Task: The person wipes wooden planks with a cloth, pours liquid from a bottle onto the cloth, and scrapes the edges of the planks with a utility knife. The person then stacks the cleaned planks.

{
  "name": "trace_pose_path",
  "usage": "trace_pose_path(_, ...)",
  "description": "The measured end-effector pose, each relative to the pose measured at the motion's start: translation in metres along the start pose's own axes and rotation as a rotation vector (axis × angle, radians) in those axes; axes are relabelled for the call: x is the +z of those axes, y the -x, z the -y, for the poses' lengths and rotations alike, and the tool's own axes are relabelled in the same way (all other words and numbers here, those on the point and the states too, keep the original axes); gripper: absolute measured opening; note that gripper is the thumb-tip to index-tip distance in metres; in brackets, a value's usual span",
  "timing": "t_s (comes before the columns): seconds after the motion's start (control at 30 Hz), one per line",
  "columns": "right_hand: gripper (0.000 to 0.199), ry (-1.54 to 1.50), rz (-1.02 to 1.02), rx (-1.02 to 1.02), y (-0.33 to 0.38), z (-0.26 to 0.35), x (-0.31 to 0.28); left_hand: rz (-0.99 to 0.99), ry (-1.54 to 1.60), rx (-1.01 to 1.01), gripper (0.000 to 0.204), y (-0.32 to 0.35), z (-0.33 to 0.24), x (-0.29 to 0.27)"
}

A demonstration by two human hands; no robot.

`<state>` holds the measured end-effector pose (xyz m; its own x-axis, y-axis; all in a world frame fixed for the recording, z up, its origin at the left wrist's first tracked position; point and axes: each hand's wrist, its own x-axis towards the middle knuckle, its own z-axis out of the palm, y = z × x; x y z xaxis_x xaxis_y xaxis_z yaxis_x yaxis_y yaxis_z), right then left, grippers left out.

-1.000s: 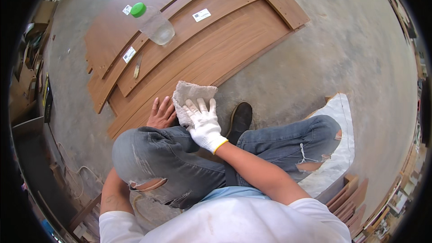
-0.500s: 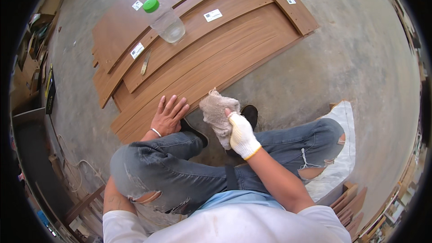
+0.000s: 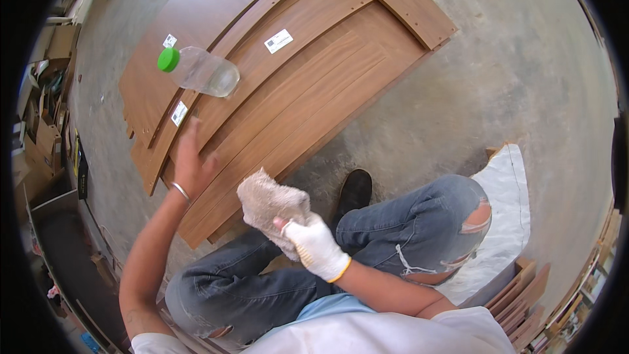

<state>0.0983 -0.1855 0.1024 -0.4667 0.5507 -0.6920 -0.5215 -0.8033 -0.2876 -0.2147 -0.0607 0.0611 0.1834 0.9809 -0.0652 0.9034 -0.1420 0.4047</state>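
One cloth (image 3: pixel 270 206) is clamped in the gloved right hand (image 3: pixel 318 246).
Leftward of that hand its bulk is spread; the bare left hand (image 3: pixel 194 169), motion-blurred, is stretched out over the boards (image 3: pixel 314 85), thumb and fingers apart, with a bottle (image 3: pixel 213 77) set just beyond its fingertips.

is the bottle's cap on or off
On: the green cap covers the neck end of the clear bottle. Whether it is screwed tight, I cannot tell.
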Motion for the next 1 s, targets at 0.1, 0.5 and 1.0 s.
trace_pose_path(0.1, 0.027, 0.008, -0.029, -0.058, -0.007, -0.011, 0.011, -0.204, 0.422, -0.232, 0.089, -0.064, 0.021, -0.012)
trace_pose_path(0.5, 0.033, 0.168, -0.072, -0.035, -0.007, -0.009, 0.013, -0.163, 0.773, -0.284, 0.047, -0.134, -0.019, -0.013)
trace_pose_path(1.0, 0.048, -0.245, 0.137, -0.321, -0.015, -0.009, 0.013, 0.203, -0.804, 0.057, 0.048, 0.045, -0.15, -0.134)
